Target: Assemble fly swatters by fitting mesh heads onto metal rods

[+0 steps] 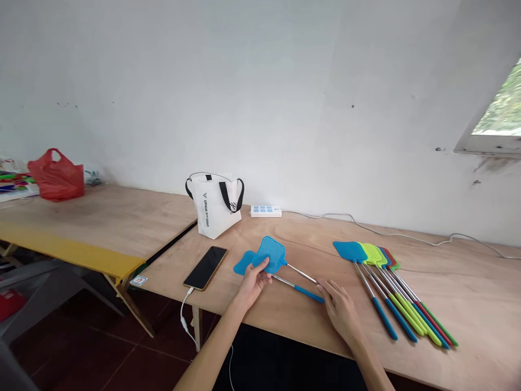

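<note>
A blue fly swatter (272, 253) is held up off the wooden table between my two hands. My left hand (254, 283) pinches the lower edge of its slatted head. Farther down, my right hand (338, 305) is closed around the handle end, hiding the grip beneath the fingers. A second blue fly swatter (308, 294) lies on the table underneath, its head partly covered by the held one. To the right, several fly swatters (401, 296) in blue, yellow-green, red and green lie fanned out, heads overlapping and handles toward me.
Left of my hands lies a phone (205, 267) on a white cable. Behind it stand a white tote bag (217, 209) and a power strip (265, 211), whose cord runs along the wall. A red plastic bag (57, 176) sits on the adjoining table (101, 222).
</note>
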`<state>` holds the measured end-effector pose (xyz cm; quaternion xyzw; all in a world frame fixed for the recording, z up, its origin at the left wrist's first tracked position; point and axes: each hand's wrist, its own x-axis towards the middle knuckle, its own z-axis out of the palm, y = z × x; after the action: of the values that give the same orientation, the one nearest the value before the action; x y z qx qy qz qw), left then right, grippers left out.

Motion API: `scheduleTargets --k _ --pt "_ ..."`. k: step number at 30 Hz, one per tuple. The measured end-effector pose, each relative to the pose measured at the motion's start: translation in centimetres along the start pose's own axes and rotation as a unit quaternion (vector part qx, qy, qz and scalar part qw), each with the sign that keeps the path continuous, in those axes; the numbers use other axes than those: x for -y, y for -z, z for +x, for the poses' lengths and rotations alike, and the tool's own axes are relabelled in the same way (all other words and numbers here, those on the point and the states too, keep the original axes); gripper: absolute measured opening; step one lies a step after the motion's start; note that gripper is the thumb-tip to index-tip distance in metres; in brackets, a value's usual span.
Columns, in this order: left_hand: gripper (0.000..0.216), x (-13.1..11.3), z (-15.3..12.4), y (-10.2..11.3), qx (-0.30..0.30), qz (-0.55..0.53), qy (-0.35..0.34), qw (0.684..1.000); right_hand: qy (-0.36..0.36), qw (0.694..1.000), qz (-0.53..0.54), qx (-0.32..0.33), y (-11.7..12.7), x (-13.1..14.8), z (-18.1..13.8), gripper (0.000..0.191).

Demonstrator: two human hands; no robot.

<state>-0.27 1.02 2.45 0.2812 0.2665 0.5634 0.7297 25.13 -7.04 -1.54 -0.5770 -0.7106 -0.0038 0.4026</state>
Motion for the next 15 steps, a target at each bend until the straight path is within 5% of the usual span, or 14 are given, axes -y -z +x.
scheduleTargets --k 15 --pt "0.037 0.07 -0.22 0.08 0.058 0.017 -0.019 0.998 -0.044 0.995 0.079 0.041 0.33 0.22 -0.08 0.040"
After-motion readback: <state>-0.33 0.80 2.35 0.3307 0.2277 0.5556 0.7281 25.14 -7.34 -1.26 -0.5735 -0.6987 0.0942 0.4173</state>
